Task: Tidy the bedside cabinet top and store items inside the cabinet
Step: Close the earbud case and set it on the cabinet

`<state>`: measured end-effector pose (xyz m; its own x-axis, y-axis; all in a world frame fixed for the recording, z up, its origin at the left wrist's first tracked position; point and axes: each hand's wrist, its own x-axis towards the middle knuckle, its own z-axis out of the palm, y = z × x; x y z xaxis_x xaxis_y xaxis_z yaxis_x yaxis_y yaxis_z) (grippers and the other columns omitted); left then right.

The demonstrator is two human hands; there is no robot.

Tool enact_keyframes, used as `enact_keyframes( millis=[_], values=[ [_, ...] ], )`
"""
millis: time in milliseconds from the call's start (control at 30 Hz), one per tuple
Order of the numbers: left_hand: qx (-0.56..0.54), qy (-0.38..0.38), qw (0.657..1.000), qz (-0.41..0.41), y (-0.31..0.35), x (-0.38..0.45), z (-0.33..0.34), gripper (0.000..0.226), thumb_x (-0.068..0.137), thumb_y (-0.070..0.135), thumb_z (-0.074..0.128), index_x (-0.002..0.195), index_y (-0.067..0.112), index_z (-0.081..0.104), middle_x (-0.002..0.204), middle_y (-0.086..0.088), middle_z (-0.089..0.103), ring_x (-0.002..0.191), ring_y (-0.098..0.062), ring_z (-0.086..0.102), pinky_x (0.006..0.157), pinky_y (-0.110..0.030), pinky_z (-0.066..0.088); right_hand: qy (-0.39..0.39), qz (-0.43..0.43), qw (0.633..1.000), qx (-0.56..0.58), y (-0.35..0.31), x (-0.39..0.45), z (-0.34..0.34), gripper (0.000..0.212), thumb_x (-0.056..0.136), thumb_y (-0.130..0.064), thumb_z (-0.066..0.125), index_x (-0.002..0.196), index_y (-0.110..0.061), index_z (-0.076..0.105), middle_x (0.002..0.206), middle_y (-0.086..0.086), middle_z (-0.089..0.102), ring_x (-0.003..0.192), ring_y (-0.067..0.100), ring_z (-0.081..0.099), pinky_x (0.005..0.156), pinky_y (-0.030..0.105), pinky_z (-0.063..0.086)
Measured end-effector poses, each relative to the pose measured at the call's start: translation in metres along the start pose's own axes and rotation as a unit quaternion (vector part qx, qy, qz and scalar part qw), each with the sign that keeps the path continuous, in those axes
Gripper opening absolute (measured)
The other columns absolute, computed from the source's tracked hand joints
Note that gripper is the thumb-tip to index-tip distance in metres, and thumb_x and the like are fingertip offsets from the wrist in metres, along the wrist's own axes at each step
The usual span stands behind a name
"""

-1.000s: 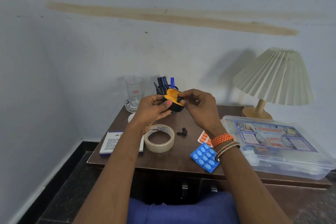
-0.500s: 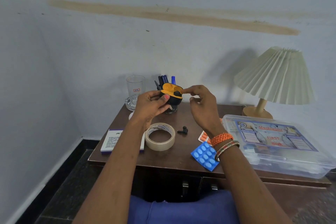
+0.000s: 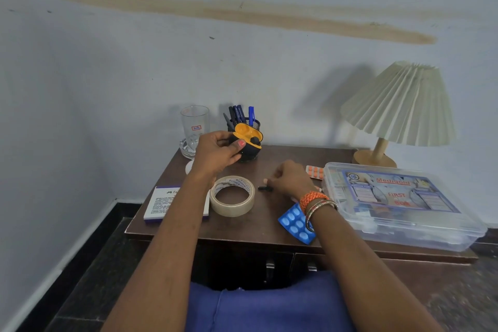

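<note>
We hold the open earbud case [image 3: 246, 141] up in our left hand [image 3: 218, 152], fingers curled round its dark lower shell and thumb on its front, just ahead of the pen holder [image 3: 252, 124]; one bud seems to sit in the orange inside already, the other well looks empty. Our right hand [image 3: 289, 179] is down on the surface [image 3: 269, 226], its fingertips at the loose black earbud [image 3: 263, 188], which lies between the tape roll [image 3: 232, 196] and the blue blister pack [image 3: 296, 224]; whether that grip has closed on the bud yet we cannot tell. We judge the bud very light, hard and smooth, so it will likely skid or roll if nudged sideways. Better to pinch it across the stem with thumb and forefinger, straight from above, and lift gently. The case is light and rigid too, but its hinged lid is the weak part, so we keep our hold on the lower shell and leave the lid free.
</note>
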<state>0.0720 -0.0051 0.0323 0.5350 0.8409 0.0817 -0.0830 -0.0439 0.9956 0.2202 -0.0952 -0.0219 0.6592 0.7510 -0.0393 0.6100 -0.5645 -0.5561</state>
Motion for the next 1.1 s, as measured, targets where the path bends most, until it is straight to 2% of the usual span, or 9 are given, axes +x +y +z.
enact_keyframes(
  millis=[300, 400, 500, 600, 700, 800, 900, 967, 1100],
  values=[
    [0.024, -0.001, 1.000, 0.003, -0.002, 0.001, 0.002, 0.036, 0.081, 0.003, 0.067, 0.116, 0.000, 0.059, 0.115, -0.015, 0.063, 0.107, -0.025, 0.061, 0.069, -0.022, 0.056, 0.007, 0.007, 1.000, 0.015, -0.003, -0.001, 0.003, 0.023, 0.084, -0.025, 0.070, 0.092, -0.004, 0.063, 0.086, 0.009, 0.059, 0.080, 0.019, 0.055, 0.065, 0.026, 0.041],
    [0.030, -0.001, 1.000, 0.006, -0.002, 0.001, 0.001, 0.038, 0.081, 0.003, 0.067, 0.118, 0.000, 0.058, 0.118, -0.017, 0.063, 0.110, -0.028, 0.061, 0.074, -0.025, 0.056, 0.052, -0.008, 0.996, 0.067, -0.003, -0.006, -0.009, 0.024, 0.088, -0.023, 0.066, 0.082, 0.000, 0.068, 0.076, 0.013, 0.064, 0.069, 0.020, 0.058, 0.056, 0.022, 0.044],
    [0.035, -0.004, 0.999, 0.016, -0.001, -0.001, 0.000, 0.035, 0.082, 0.003, 0.066, 0.116, 0.001, 0.059, 0.117, -0.016, 0.064, 0.107, -0.026, 0.062, 0.073, -0.024, 0.056, 0.119, -0.008, 0.972, 0.202, -0.010, -0.014, -0.026, 0.021, 0.088, -0.020, 0.066, 0.072, -0.007, 0.061, 0.084, 0.016, 0.070, 0.068, 0.022, 0.066, 0.064, 0.028, 0.054],
    [0.045, -0.006, 0.999, 0.023, -0.001, -0.001, 0.000, 0.034, 0.082, 0.004, 0.067, 0.116, 0.002, 0.059, 0.115, -0.015, 0.065, 0.105, -0.024, 0.062, 0.072, -0.022, 0.056, 0.150, -0.024, 0.928, 0.341, -0.024, -0.025, -0.038, 0.014, 0.085, -0.013, 0.069, 0.080, -0.005, 0.060, 0.087, 0.018, 0.069, 0.068, 0.024, 0.070, 0.058, 0.025, 0.058],
    [0.085, -0.003, 0.996, 0.038, -0.003, 0.001, 0.001, 0.034, 0.081, 0.005, 0.068, 0.115, 0.003, 0.060, 0.113, -0.013, 0.065, 0.101, -0.023, 0.063, 0.073, -0.026, 0.056, 0.202, -0.070, 0.911, 0.353, -0.034, -0.034, -0.043, 0.010, 0.083, -0.012, 0.071, 0.085, -0.005, 0.064, 0.085, 0.014, 0.070, 0.069, 0.020, 0.070, 0.058, 0.021, 0.058],
    [0.125, -0.008, 0.991, 0.055, -0.006, 0.002, 0.001, 0.033, 0.080, 0.005, 0.070, 0.112, 0.004, 0.062, 0.110, -0.014, 0.067, 0.101, -0.025, 0.064, 0.083, -0.039, 0.057, 0.236, -0.111, 0.912, 0.317, -0.040, -0.037, -0.043, 0.006, 0.083, -0.012, 0.070, 0.088, -0.009, 0.071, 0.084, 0.005, 0.070, 0.079, 0.021, 0.070, 0.072, 0.030, 0.059],
    [0.151, -0.021, 0.986, 0.067, -0.008, 0.003, 0.002, 0.030, 0.079, 0.006, 0.071, 0.109, 0.006, 0.064, 0.107, -0.013, 0.068, 0.099, -0.025, 0.066, 0.085, -0.041, 0.056, 0.218, -0.126, 0.916, 0.311, -0.044, -0.037, -0.042, 0.016, 0.084, -0.007, 0.067, 0.099, -0.006, 0.072, 0.092, 0.009, 0.072, 0.085, 0.023, 0.070, 0.084, 0.039, 0.057],
    [0.156, -0.029, 0.984, 0.077, -0.008, 0.002, 0.002, 0.028, 0.079, 0.006, 0.071, 0.107, 0.008, 0.065, 0.105, -0.012, 0.069, 0.097, -0.023, 0.067, 0.086, -0.040, 0.056, 0.208, -0.138, 0.921, 0.298, -0.047, -0.037, -0.041, 0.020, 0.085, -0.002, 0.064, 0.104, -0.004, 0.071, 0.098, 0.013, 0.072, 0.086, 0.022, 0.070, 0.083, 0.035, 0.058],
    [0.159, -0.052, 0.982, 0.090, -0.007, 0.000, 0.004, 0.029, 0.079, 0.006, 0.072, 0.107, 0.008, 0.065, 0.101, -0.009, 0.070, 0.094, -0.020, 0.067, 0.079, -0.032, 0.057, 0.207, -0.161, 0.926, 0.271, -0.051, -0.039, -0.037, 0.023, 0.086, -0.001, 0.063, 0.108, -0.005, 0.070, 0.098, 0.009, 0.071, 0.081, 0.017, 0.067, 0.063, 0.005, 0.051]
  ],
)
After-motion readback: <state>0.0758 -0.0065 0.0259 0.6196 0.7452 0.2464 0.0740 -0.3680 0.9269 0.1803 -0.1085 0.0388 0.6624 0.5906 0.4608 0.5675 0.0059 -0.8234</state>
